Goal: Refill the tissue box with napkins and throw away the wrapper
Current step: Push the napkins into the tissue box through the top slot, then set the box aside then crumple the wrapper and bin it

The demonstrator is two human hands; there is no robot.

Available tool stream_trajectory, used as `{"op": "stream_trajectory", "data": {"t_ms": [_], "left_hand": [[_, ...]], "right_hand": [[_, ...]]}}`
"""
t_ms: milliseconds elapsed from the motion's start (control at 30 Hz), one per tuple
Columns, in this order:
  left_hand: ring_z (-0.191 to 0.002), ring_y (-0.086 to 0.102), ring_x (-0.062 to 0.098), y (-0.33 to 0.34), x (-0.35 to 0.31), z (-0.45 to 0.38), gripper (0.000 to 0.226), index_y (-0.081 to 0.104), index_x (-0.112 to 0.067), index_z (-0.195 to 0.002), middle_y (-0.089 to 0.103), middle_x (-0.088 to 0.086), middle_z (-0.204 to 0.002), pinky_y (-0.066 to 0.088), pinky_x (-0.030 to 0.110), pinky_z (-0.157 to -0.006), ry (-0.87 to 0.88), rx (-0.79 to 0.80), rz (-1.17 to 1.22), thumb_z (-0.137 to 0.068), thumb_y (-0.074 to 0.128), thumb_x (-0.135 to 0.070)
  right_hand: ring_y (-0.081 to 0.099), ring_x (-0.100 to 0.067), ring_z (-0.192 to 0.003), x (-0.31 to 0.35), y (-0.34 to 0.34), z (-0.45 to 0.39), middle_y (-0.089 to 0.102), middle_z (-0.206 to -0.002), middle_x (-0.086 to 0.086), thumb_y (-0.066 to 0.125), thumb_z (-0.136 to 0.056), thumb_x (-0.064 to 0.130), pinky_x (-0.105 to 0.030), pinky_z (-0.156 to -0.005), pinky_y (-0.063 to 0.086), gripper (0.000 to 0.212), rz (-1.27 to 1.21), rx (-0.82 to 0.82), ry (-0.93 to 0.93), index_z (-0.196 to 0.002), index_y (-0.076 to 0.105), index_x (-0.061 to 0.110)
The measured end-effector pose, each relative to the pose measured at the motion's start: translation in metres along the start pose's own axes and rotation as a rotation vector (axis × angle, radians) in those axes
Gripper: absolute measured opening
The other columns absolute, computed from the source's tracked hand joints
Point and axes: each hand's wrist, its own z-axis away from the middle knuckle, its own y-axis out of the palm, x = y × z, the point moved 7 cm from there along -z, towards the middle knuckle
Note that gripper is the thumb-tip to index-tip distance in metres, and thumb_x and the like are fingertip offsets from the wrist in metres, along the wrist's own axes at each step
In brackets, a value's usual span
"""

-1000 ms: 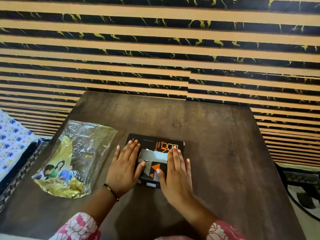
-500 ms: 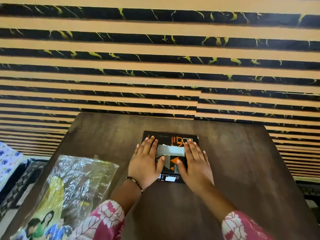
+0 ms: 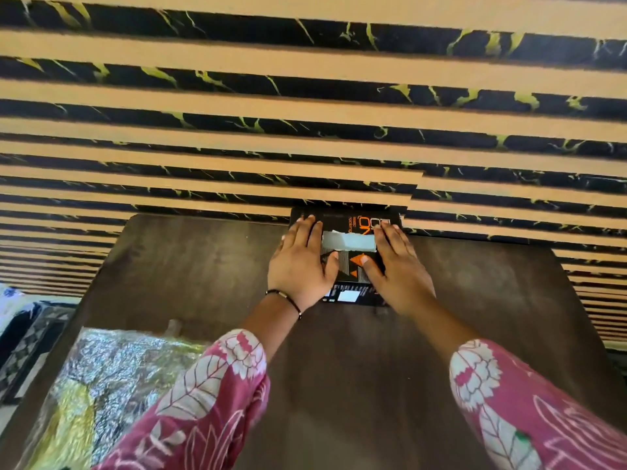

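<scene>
At the counter's far edge my left hand and right hand press flat on the tissue box; the wrapper lies near-left, closest my left hand.

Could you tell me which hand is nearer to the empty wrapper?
Left. The left hand rests flat on the tissue box, on the side toward the wrapper; the right hand rests on the box's far side.

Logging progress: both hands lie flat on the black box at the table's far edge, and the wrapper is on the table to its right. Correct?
Not quite. The head view shows the wrapper left of the box, near the front corner. Both hands, left and right, do lie flat on it.
</scene>
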Motion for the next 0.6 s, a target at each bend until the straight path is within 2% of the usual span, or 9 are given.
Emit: {"op": "stream_trajectory", "data": {"t_ms": [300,433,533,600], "left_hand": [[-0.136,0.033,0.025,0.002,0.002,-0.023,0.067,0.041,-0.009,-0.134,0.043,0.008,-0.143,0.038,0.042,-0.104,0.016,-0.083,0.032,-0.08,0.029,-0.048],[-0.138,0.028,0.025,0.003,0.0,-0.024,0.069,0.038,-0.009,-0.136,0.04,0.008,-0.145,0.036,0.045,-0.107,0.001,-0.029,0.043,-0.079,0.026,-0.047],[-0.141,0.019,0.024,0.003,-0.002,-0.024,0.063,0.03,-0.01,-0.14,0.03,0.007,-0.15,0.03,0.054,-0.109,-0.021,0.078,0.054,-0.086,0.032,-0.043],[-0.142,0.016,0.022,-0.001,-0.002,-0.023,0.06,0.025,-0.012,-0.142,0.026,0.006,-0.152,0.022,0.058,-0.111,-0.046,0.112,0.091,-0.09,0.039,-0.04]], "right_hand": [[-0.001,-0.015,-0.145,-0.004,-0.002,-0.022,0.005,-0.158,0.002,0.029,-0.093,0.048,-0.036,-0.115,0.015,0.065,0.022,-0.003,-0.001,-0.147,0.008,0.019],[-0.001,-0.015,-0.145,-0.006,-0.001,-0.022,0.005,-0.158,0.004,0.03,-0.093,0.048,-0.042,-0.115,0.018,0.064,0.024,0.001,0.04,-0.147,0.008,0.023],[-0.01,-0.018,-0.144,-0.006,-0.003,-0.024,-0.004,-0.158,0.003,0.03,-0.093,0.049,-0.048,-0.118,0.004,0.062,0.056,0.102,0.112,-0.147,0.005,0.029],[-0.017,-0.021,-0.143,-0.003,-0.014,-0.016,-0.013,-0.157,0.002,0.032,-0.093,0.049,-0.047,-0.116,-0.008,0.061,0.037,0.077,0.148,-0.146,0.006,0.034]]}}
